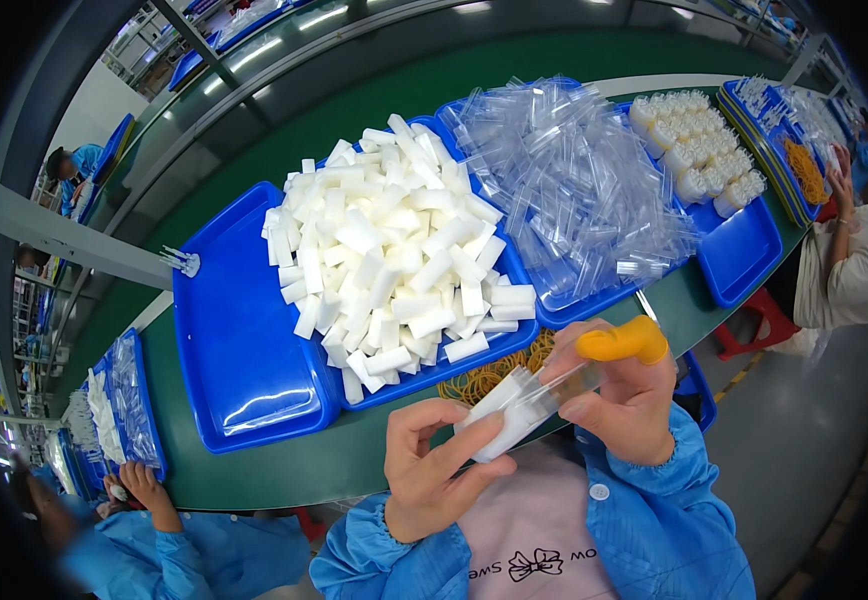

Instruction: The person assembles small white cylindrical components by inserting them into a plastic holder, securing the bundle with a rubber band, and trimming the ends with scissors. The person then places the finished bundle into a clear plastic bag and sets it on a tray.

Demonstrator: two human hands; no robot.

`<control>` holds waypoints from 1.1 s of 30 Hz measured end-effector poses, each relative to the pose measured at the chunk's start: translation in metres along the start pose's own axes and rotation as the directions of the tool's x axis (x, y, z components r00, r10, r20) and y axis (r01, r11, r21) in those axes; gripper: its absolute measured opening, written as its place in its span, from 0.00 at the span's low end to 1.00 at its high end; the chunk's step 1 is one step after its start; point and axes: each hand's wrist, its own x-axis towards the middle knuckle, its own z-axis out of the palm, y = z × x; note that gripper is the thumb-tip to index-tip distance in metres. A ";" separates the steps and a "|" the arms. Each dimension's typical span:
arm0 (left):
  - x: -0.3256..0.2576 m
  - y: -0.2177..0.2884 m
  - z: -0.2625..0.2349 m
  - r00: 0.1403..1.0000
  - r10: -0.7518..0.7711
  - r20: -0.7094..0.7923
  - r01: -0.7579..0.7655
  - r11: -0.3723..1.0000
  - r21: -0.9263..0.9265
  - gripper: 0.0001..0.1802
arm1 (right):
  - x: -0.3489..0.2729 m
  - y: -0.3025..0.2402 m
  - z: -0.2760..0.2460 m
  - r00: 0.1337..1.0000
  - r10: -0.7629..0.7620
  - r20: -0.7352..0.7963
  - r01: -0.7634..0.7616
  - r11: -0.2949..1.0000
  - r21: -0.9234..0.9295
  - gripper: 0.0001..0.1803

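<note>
My left hand (432, 472) is closed around a white block (502, 418) that looks like foam, just in front of my chest. My right hand (630, 400), with a yellow finger cot on one finger, pinches a clear plastic sleeve (576, 382). The sleeve's lower end meets the white block; how far one goes inside the other cannot be made out. Beyond my hands, a blue tray is heaped with white foam blocks (394, 250). Another tray beside it holds a pile of clear plastic sleeves (564, 190). Tan rubber bands (484, 378) lie between the trays and my hands.
A blue tray (244, 330) stands at left, with a small white bristly piece (182, 262) on its rim. Bundles of white pieces (699, 150) fill part of a tray at right. Co-workers sit at lower left (169, 540) and far right (839, 265), near a red stool (759, 325).
</note>
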 end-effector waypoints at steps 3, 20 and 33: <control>0.001 -0.001 -0.001 0.999 0.035 0.026 -0.035 0.999 0.014 0.24 | 0.000 -0.001 -0.002 0.999 -0.026 0.024 0.027 0.997 -0.074 0.24; 0.012 -0.028 0.012 0.571 -0.279 0.772 0.783 -0.100 -0.614 0.42 | 0.018 -0.001 -0.018 0.957 0.169 0.235 -0.050 0.897 -0.440 0.29; 0.002 -0.025 0.021 0.544 -0.331 0.771 0.749 -0.224 -0.624 0.34 | 0.008 -0.008 0.002 0.857 0.284 0.429 0.143 0.669 -0.729 0.49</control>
